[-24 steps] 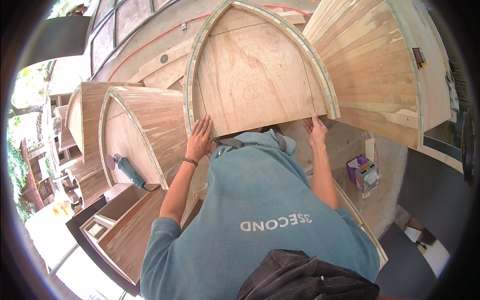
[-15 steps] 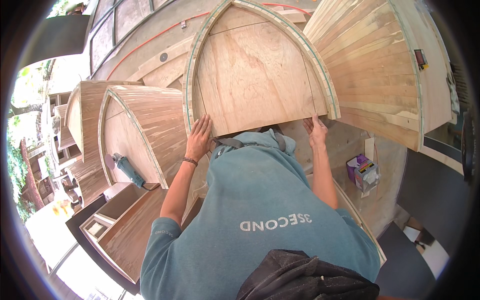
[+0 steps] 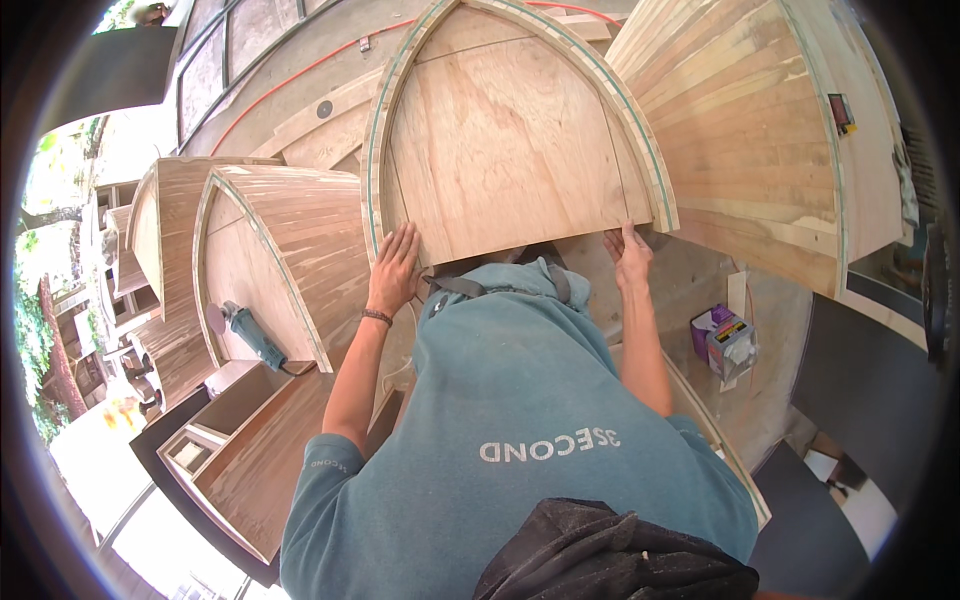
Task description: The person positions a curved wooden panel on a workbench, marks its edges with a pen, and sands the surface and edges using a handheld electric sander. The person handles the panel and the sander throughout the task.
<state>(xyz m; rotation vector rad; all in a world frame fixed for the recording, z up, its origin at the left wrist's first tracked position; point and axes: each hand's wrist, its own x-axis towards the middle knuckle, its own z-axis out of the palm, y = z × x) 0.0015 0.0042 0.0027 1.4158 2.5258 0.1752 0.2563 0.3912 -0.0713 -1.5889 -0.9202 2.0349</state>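
In front of me stands a pointed-arch wooden piece, with a pale plywood panel [image 3: 505,150] inside a curved strip frame [image 3: 378,130] that carries a green line. My left hand [image 3: 396,268] lies flat at its lower left corner, fingers stretched up over the frame's end. At the lower right corner is my right hand [image 3: 631,258], palm turned upward and fingers loosely extended, with the fingertips against the bottom edge. Neither hand is visibly wrapped around the wood. Whether fingers reach beneath the panel at the right is hard to see.
Another arched wooden piece [image 3: 290,230] stands at left, with a teal angle grinder [image 3: 255,338] by its base. A large slatted wooden shell [image 3: 740,130] rises at right. A purple and grey box [image 3: 724,338] sits on the floor. An orange cord [image 3: 290,82] runs behind.
The view has shifted very slightly. My left hand sits a touch higher at its corner, and the fingers of my right hand have spread a little at the bottom edge.
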